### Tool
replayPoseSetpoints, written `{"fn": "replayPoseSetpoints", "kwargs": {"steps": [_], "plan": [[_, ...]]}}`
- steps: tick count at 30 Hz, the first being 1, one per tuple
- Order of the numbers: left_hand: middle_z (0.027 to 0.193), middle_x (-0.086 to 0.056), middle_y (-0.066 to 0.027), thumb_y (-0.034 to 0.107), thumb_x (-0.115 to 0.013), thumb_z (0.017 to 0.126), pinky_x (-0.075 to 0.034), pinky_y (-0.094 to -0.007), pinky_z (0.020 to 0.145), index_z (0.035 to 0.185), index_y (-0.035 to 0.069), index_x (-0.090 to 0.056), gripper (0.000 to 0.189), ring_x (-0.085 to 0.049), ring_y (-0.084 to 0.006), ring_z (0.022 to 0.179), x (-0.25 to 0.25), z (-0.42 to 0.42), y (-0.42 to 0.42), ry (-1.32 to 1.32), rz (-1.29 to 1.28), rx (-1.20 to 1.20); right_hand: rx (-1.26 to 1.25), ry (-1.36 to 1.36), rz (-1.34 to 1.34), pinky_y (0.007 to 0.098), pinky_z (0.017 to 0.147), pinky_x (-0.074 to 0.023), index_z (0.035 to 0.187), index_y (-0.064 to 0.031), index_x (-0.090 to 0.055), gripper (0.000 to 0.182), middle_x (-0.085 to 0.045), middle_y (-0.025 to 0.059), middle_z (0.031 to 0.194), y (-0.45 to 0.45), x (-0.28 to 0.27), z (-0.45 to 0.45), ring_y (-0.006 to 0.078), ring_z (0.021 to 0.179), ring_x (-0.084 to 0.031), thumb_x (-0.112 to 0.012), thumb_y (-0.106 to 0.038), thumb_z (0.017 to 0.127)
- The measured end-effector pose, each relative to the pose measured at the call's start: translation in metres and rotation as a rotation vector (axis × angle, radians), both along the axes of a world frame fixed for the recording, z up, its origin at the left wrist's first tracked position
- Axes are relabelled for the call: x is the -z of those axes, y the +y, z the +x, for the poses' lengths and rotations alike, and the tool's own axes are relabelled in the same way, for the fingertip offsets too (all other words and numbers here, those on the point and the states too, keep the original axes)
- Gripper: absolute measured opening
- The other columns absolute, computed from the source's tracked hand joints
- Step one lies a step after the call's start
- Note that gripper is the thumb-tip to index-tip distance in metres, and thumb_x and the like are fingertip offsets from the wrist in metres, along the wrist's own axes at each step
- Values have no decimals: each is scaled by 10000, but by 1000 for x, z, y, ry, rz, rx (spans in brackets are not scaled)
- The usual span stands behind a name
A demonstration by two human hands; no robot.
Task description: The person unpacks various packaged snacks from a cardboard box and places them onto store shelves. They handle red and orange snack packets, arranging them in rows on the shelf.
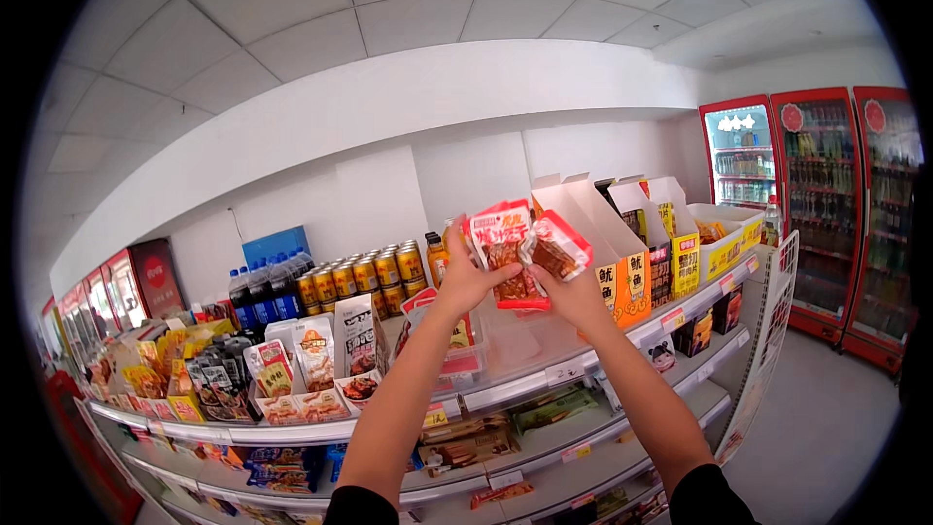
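Observation:
Above the top shelf, my left hand (470,270) grips red-and-white snack packets (503,233) with brown food showing through their clear windows. Close beside it, my right hand (572,295) holds another red-edged snack packet (560,248), its thumb near the left thumb. The packets fan out and overlap, and the fingers behind them are partly hidden. Below the hands stands a clear plastic bin (461,364) with more red packets at its left. Orange display boxes (630,288) are just right of my right hand.
Boxes of packaged snacks (313,357), yellow cans (364,273) and dark drink bottles (259,295) line the left of the shelf (496,397). A white bin (729,240) stands farther right. Lower shelves hold more packets. Red-framed drink fridges (820,211) stand at the right, beyond a wire side panel (765,343).

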State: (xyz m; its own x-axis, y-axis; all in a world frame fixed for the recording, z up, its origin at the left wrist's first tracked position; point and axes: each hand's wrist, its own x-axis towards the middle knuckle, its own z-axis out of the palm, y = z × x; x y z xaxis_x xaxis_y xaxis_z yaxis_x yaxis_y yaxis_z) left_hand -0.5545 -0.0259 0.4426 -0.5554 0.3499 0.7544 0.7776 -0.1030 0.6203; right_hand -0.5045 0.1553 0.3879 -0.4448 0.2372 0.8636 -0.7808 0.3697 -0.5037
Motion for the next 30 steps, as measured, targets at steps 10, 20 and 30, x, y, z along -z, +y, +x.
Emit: {"fn": "replayPoseSetpoints", "kwargs": {"steps": [10,20,30], "plan": [[1402,-550,-162,527,-797,678,-464,-440,1009,1508,126,-349,1025,-579,-329,1231,26,-32,-9,93,-923,-670,376,-371,595,464,854,-526,1160,-47,-625,414,-674,179,1044,1,2,-49,376,982,-650,-716,-303,847],[1419,-522,-190,434,-764,762,-459,-426,1034,1476,97,-401,869,-534,-348,1278,32,-58,-15,115,-931,-702,395,-365,652,522,795,-517,959,3,-675,257,-674,248,938,-10,2,-57,426,903,-646,-633,-243,902],[1400,-552,-153,273,-819,715,-496,-407,1000,1452,97,-445,846,-589,-331,1219,52,-90,-20,137,-774,-648,9,95,-62,328,736,-510,1119,-14,-672,309,-720,88,873,-2,-1,-39,155,797,-667,-628,-279,967]]}}
